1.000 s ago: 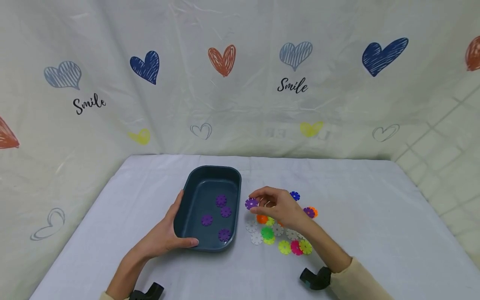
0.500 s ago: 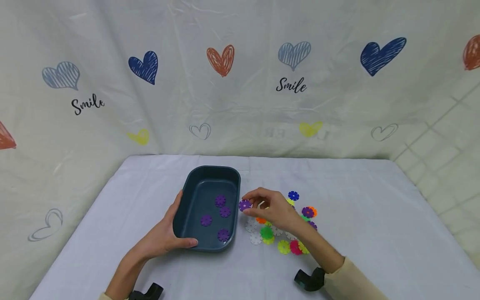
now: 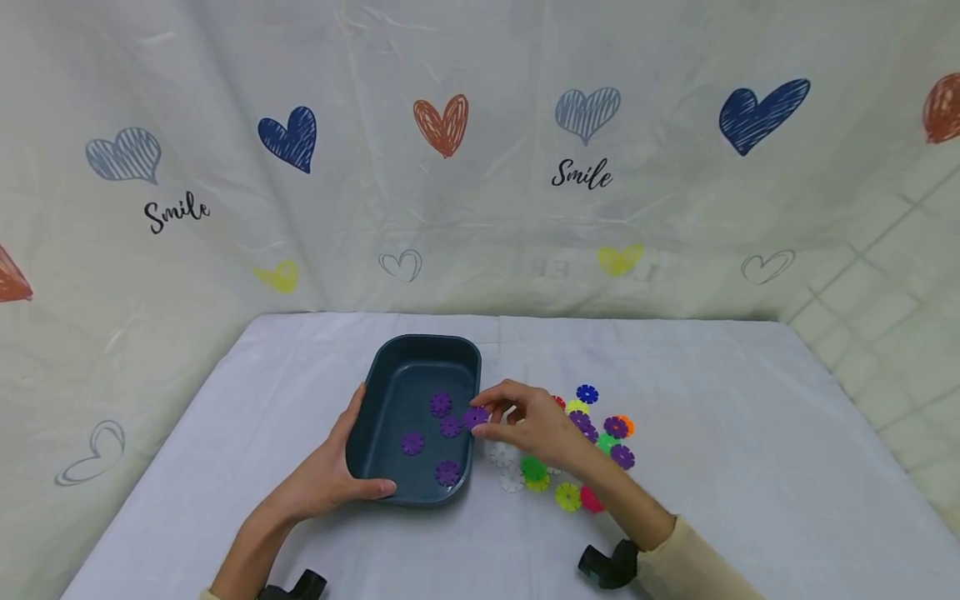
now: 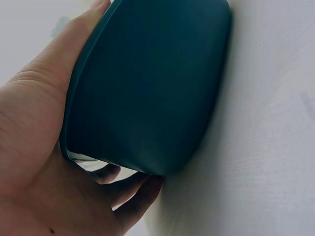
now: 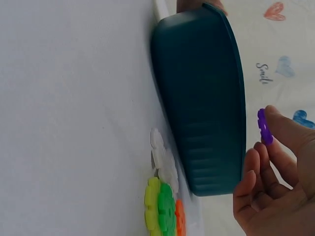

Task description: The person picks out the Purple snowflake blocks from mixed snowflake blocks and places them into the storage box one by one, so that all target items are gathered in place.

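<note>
A dark teal tray (image 3: 420, 493) lies on the table, several purple snowflake discs (image 3: 412, 443) flat inside it. My left hand (image 3: 326, 475) grips its left side; the left wrist view has the thumb along the rim and the fingers around the tray wall (image 4: 147, 88). Between thumb and fingertips, my right hand (image 3: 532, 423) pinches another purple snowflake disc (image 3: 476, 417) at the tray's right rim. From the right wrist, that held disc (image 5: 265, 127) appears edge-on, above the rim and apart from the tray.
Right of the tray spreads a loose pile of snowflake discs: green (image 3: 533, 468), yellow (image 3: 567, 497), blue (image 3: 587, 393), purple (image 3: 622, 456), white, pink and orange ones. My right forearm covers part of it. A printed cloth backdrop (image 3: 480, 192) stands behind the white table (image 3: 720, 417).
My right hand has moved left with the purple disc, from above the pile to the tray's right rim. The left hand and the tray have stayed put.
</note>
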`<control>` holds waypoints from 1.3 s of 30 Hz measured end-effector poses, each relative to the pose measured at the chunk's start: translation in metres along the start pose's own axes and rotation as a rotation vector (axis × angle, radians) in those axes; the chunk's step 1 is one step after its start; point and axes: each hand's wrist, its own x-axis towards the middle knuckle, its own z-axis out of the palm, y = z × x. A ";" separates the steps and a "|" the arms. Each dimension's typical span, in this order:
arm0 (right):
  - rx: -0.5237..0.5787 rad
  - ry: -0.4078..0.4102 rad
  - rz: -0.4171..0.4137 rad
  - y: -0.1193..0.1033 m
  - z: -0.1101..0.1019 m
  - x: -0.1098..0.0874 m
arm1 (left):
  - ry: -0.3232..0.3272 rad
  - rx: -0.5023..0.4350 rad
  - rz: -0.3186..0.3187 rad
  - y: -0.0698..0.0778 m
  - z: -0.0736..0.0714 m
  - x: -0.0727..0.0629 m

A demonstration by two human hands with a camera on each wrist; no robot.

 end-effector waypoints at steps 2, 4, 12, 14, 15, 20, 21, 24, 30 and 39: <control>0.003 -0.004 -0.010 -0.001 0.002 0.000 | 0.000 -0.001 0.000 0.000 0.000 -0.001; 0.000 -0.008 -0.025 -0.001 0.004 0.000 | 0.000 0.002 -0.005 0.000 0.001 -0.001; -0.016 -0.004 -0.043 -0.004 0.009 0.000 | -0.002 0.012 -0.003 0.000 0.000 -0.001; -0.014 -0.006 -0.041 -0.006 0.010 0.001 | -0.003 0.012 -0.003 0.000 0.000 0.000; -0.015 -0.009 -0.041 -0.006 0.011 0.001 | -0.002 0.012 -0.003 0.000 0.000 0.000; -0.016 -0.017 -0.035 -0.009 0.016 0.003 | -0.002 0.001 -0.005 0.000 0.000 0.001; -0.016 -0.016 -0.036 -0.009 0.017 0.003 | -0.001 0.001 -0.006 0.000 0.000 0.000; -0.025 -0.012 -0.045 -0.010 0.021 0.005 | 0.002 0.002 -0.008 -0.001 0.000 0.000; -0.059 0.015 -0.064 -0.011 0.027 0.010 | 0.002 0.003 -0.009 -0.002 -0.002 -0.001; -0.124 0.053 -0.070 -0.013 0.034 0.013 | -0.004 -0.001 0.013 -0.003 -0.001 0.001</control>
